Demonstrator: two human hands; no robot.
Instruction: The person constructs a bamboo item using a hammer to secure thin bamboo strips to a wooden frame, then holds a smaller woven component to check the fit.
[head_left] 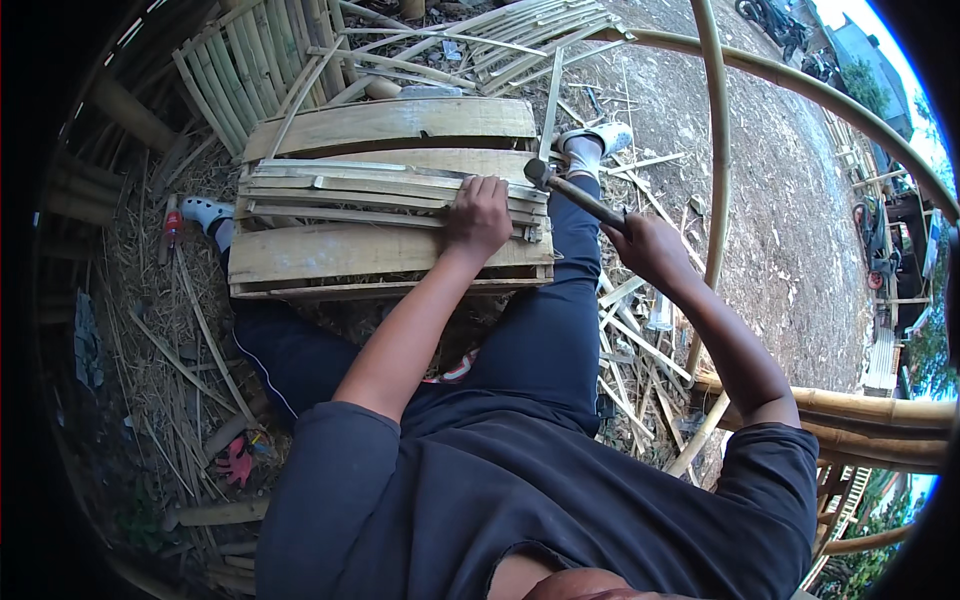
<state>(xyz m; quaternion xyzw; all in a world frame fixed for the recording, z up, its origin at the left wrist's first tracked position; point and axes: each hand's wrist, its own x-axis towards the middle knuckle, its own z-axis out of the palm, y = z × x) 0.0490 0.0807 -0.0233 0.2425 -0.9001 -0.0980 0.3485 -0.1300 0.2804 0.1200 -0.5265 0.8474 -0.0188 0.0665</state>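
Bamboo strips (350, 185) lie left to right across a slatted wooden crate (320, 255), under the left hand (478, 215).
The left grip clasps them toward their right end, closer than the right hand (648, 248), whose grip wraps the hammer (596, 205), its head near that end. The strips look thin, pale and rough-edged; the crate's boards are broad and flat, the hammer head dark and blunt.

Pale tan bamboo strips (370, 187), dark-headed brown hammer (592, 204), black shirt (600, 490), white-striped navy trousers (540, 340), pinkish-red glove (236, 463)
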